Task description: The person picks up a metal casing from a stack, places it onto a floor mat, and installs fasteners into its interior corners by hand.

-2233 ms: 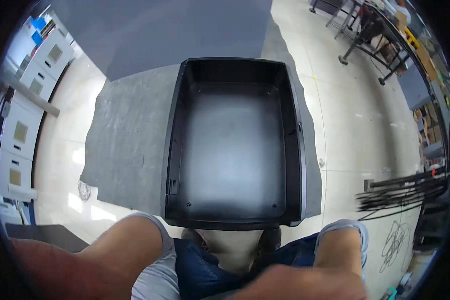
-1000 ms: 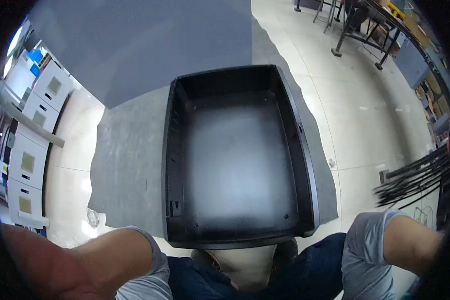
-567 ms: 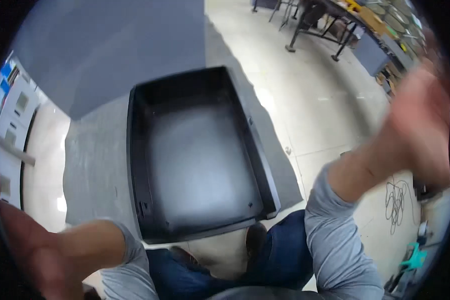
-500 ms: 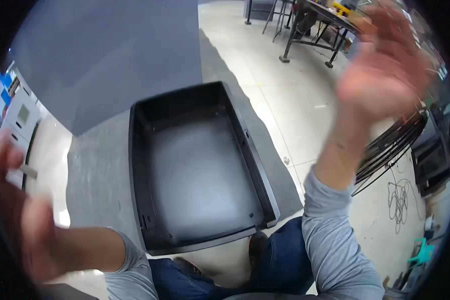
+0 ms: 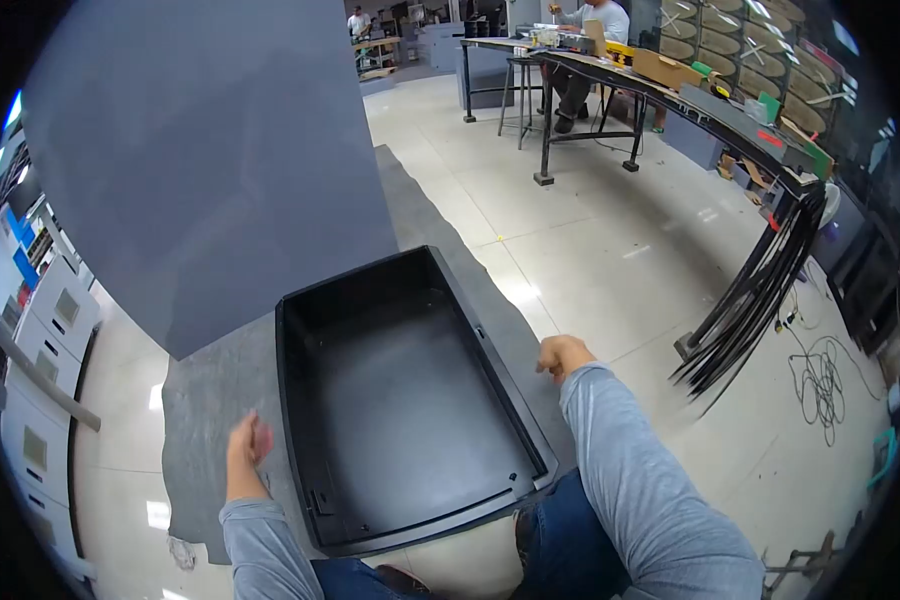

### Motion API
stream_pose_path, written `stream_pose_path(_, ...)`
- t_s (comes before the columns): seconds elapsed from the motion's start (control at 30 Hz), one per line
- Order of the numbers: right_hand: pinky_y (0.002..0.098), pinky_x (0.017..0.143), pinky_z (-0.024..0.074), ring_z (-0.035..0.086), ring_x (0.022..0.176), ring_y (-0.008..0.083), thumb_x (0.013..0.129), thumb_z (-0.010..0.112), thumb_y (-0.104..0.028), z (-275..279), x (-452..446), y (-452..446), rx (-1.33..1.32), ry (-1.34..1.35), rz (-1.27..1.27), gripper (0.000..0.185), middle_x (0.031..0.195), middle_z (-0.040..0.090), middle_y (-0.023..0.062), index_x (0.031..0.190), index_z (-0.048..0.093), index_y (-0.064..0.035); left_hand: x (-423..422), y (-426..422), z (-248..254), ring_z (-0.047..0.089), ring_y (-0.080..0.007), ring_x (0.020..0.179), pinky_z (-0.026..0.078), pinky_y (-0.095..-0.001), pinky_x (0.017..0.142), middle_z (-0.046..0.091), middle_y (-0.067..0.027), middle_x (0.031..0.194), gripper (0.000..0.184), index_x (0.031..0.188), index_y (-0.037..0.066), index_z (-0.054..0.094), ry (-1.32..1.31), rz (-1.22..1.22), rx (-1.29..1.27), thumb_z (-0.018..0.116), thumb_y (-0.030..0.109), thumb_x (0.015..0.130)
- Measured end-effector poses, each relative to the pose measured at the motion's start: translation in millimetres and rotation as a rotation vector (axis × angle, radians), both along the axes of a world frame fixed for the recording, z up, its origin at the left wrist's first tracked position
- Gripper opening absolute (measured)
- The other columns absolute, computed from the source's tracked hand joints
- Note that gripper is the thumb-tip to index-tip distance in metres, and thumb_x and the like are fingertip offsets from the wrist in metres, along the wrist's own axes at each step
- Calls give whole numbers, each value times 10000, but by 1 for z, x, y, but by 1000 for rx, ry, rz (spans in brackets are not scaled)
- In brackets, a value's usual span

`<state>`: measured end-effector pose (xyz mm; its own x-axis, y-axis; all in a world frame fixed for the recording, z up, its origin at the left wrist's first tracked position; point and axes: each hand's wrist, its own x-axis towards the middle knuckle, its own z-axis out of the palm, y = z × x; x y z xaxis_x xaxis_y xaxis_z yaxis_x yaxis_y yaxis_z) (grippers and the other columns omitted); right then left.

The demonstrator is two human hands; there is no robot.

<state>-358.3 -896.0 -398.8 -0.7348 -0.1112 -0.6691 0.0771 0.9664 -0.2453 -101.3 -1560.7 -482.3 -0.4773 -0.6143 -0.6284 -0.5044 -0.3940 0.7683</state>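
A black, open-topped rectangular tub (image 5: pixel 410 400) lies in front of my legs on a grey sheet, its smooth inner floor facing up. My left hand (image 5: pixel 250 440) hangs just outside the tub's left wall, thumb raised and fingers loosely bent, holding nothing. Beyond the right rim, my right hand (image 5: pixel 566 354) is in the air with its fingers pointing down and inward. Nothing shows in that hand either, though part of its fingers is turned away from view. Neither hand appears to touch the tub.
A tall grey panel (image 5: pixel 230 170) stands behind the tub. The grey sheet (image 5: pixel 210 400) has a ragged edge. A long workbench (image 5: pixel 660 90) and a bundle of black strips (image 5: pixel 760 290) are at right, with a seated person (image 5: pixel 605 18) behind. White cabinets (image 5: pixel 45 370) stand at left.
Both hands have come down from being raised and spread wide, moving inward to either side of the tub. The view has tilted up, showing more of the bench and the person there.
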Motion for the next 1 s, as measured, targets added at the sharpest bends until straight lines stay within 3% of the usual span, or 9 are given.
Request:
stream_pose_path(0.03, 385, 631, 546, 682, 744, 245, 931, 497, -245, -3, -4, 4, -23, -105, -37, 347, 857, 720, 142, 1181, 610, -32, 22, -21, -40, 601, -242, 646, 504, -408, 564, 629, -93, 1001, 372, 1195, 84, 581, -111, 21, 5, 566, 349, 935)
stream_pose_path(0.1, 385, 637, 558, 687, 764, 246, 935, 440, -156, -23, -25, 11, -204, -173, -214, 374, 877, 717, 154, 1271, 558, -44, 52, 11, -25, 610, -246, 637, 510, -433, 568, 641, -91, 858, 289, 1144, 87, 596, -748, -568, -156, 482, 283, 964)
stream_pose_path(0.17, 390, 671, 570, 684, 780, 243, 927, 381, -73, -47, -47, 9, -519, -101, -490, 438, 895, 714, 160, 1347, 503, -66, 53, 10, -25, 625, -246, 654, 514, -443, 595, 657, -91, 828, 283, 1160, 95, 593, -540, -499, -78, 446, 247, 972)
stream_pose_path(0.3, 394, 691, 566, 643, 701, 203, 905, 340, -31, -33, -27, -14, -502, -119, -271, 462, 880, 712, 142, 1311, 551, -94, 32, 19, -7, 653, -250, 700, 519, -448, 657, 685, -94, 854, 262, 1136, 116, 615, -222, -158, -92, 421, 157, 963)
stream_pose_path(0.47, 383, 694, 533, 518, 568, 146, 914, 370, -54, -25, -24, -24, -297, -145, -135, 437, 831, 717, 90, 1278, 593, -142, 23, 46, 7, 674, -260, 802, 514, -449, 713, 697, -108, 900, 248, 1006, 101, 658, -272, -371, -166, 417, 115, 949)
stream_pose_path(0.6, 359, 692, 514, 541, 598, 129, 926, 395, -90, -22, -28, -23, -292, -32, -213, 412, 834, 729, 33, 1277, 597, -166, 33, 45, -9, 675, -263, 837, 510, -450, 732, 698, -102, 930, 256, 952, 93, 663, -376, -498, -136, 408, 114, 947)
stream_pose_path(0.8, 340, 669, 517, 556, 594, 123, 936, 432, -112, -16, -23, -21, -237, 6, -191, 368, 837, 734, 52, 1259, 605, -141, 38, 34, 3, 673, -249, 837, 503, -430, 701, 698, -90, 977, 283, 928, 100, 665, -313, -465, -119, 388, 152, 954)
stream_pose_path(0.9, 332, 652, 527, 547, 579, 111, 951, 362, -145, -10, -23, -27, -267, -7, -157, 352, 842, 729, 45, 1211, 601, -129, 40, 36, 9, 669, -230, 829, 500, -412, 679, 700, -81, 970, 282, 943, 104, 670, -334, -459, -106, 392, 154, 952)
stream_pose_path(1.0, 330, 609, 520, 589, 566, 155, 939, 531, -190, -12, -25, -33, -322, 31, -194, 296, 828, 732, 89, 1158, 650, -31, 41, 39, 8, 662, -223, 820, 501, -407, 684, 699, -76, 966, 275, 941, 105, 675, -376, -467, -131, 405, 157, 946)
